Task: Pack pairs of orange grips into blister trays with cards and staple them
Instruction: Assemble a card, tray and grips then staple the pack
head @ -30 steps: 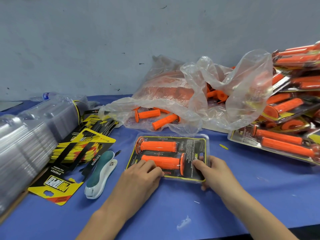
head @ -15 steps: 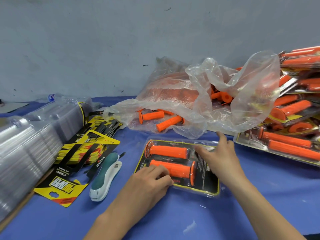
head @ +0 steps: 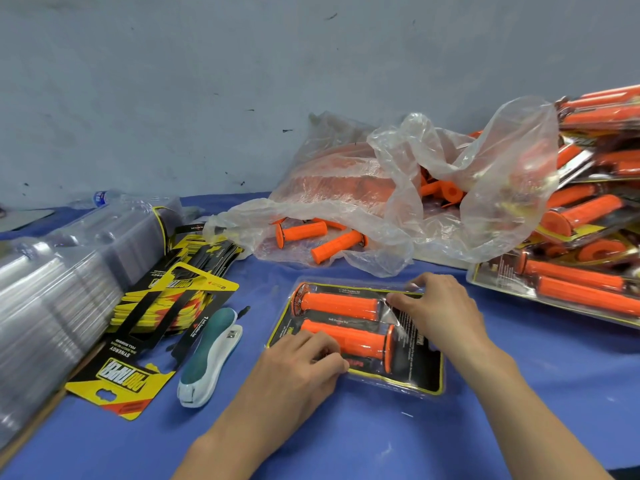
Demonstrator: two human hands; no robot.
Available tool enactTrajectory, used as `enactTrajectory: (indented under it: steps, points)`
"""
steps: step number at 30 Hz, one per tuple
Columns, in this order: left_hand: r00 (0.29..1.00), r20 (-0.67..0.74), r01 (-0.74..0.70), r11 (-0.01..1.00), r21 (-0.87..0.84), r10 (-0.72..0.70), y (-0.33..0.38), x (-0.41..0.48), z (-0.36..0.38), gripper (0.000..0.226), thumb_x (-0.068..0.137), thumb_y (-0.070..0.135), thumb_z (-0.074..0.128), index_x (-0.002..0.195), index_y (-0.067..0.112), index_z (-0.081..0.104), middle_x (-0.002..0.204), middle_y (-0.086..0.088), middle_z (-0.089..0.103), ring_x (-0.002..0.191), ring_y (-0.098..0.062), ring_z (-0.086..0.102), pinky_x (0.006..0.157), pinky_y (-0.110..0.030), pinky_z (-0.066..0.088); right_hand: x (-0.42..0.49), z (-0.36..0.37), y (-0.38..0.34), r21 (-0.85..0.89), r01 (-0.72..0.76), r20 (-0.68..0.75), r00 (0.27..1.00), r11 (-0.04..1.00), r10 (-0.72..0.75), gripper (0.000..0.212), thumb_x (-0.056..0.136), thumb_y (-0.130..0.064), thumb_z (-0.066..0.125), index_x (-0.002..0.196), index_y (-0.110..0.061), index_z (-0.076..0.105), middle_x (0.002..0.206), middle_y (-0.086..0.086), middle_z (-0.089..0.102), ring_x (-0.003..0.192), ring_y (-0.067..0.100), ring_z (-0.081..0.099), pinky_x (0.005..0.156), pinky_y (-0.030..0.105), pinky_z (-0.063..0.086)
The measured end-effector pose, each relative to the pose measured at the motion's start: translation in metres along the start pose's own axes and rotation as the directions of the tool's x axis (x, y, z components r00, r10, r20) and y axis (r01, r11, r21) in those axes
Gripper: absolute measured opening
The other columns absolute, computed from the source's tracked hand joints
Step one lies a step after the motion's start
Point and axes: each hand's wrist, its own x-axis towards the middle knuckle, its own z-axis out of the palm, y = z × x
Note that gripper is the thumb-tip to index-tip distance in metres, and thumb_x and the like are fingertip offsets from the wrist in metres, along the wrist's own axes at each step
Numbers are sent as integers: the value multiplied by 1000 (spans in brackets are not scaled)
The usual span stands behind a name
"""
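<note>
Plainly, the blister tray (head: pixel 398 389) is lying on the blue bench (head: pixel 519 393) close in front of the person, with the plastic bag (head: pixel 415 188) of loose grips at its twelve o'clock and the stapler (head: pixel 211 355) at its nine. The left hand (head: pixel 301 362) is gripping the tray's seven o'clock corner with curled fingers, while the right hand (head: pixel 440 306) is pinching the clear cover along the one o'clock edge. That cover is looking springy and is probably wanting to lift, so either hand letting go to fetch the stapler is risking the pack popping open. If that happens, the card (head: pixel 426 368) could be sliding askew and the staples going in crooked. The two orange grips (head: pixel 339 304), being round, may also be rolling out of their pockets if the tray is tilting. Hard pinching could be creasing the thin film. The grips are looking rubbery and finely ribbed, each a cylinder with a flange at one end. The tray is showing as glossy, wrinkling, transparent plastic. The card is appearing smooth and black with a yellow border, and the stapler as a rounded teal-and-white shell.
</note>
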Motion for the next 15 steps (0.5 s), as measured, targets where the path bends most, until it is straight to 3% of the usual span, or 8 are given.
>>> enactTrajectory:
  steps: [2,4,8,11,15]
  points:
    - [1000,-1,3,1000,-5,-3,-2,-3,1,6,89,20,64,85,24,62,95,9,61,81,-15,59,66,-29,50,5,-7,2,-33,46,63,997,998,-44,35,80,-54,67,81,-19,67,77,0,67,77,21,62,62,33,41]
    - [1000,-6,8,1000,-2,-8,-3,-5,1,7,89,17,64,86,22,60,97,9,60,84,-15,59,72,-28,49,10,-12,5,-8,64,180,982,998,-61,42,81,-50,70,65,-14,58,58,-2,60,62,18,54,57,32,38]
    - [998,-22,52,999,16,-51,-11,-7,0,12,83,11,53,88,20,59,98,7,62,87,-17,61,83,-28,45,11,-23,12,18,60,438,897,998,-62,37,81,-49,70,71,-13,69,57,-3,56,56,13,49,56,26,38]
    - [994,16,104,994,20,-105,-17,-11,-3,15,80,12,48,89,22,53,97,6,62,87,-19,61,85,-29,42,5,-22,12,123,24,545,834,992,-88,34,84,-46,65,69,-16,65,55,-8,50,46,7,43,43,16,33]
    - [989,37,142,990,6,-142,-15,-10,-5,16,79,12,47,89,22,54,98,6,62,86,-19,63,84,-28,42,-2,-8,9,205,-24,546,832,979,-94,36,91,-51,57,75,-19,57,65,-4,53,58,14,48,60,26,37]
